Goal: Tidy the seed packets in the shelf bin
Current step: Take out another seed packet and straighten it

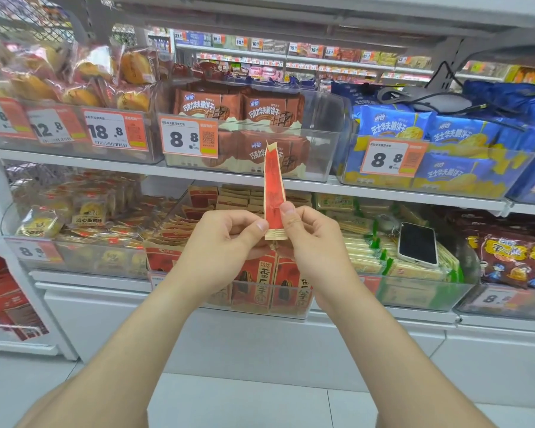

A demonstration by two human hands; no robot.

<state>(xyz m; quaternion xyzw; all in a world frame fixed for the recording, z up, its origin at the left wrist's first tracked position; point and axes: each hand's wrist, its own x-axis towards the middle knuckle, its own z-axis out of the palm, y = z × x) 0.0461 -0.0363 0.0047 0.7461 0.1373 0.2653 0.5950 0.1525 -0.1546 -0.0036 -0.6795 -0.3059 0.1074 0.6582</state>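
A red and tan seed packet [273,183] stands upright and edge-on in front of me, above the bin. My left hand [226,233] pinches its lower left edge with thumb and fingers. My right hand [309,233] pinches its lower right edge the same way. Below my hands is a clear plastic shelf bin [179,208] holding several more red and tan seed packets [254,279]. Those at its front stand upright; those behind lie stacked or lean.
A phone [417,244] lies on green-and-yellow snack packs in the bin to the right. The shelf above carries brown wafer packs [241,109] and blue wafer packs [430,128] behind price tags. Pastry bins stand at the left. White floor tiles lie below.
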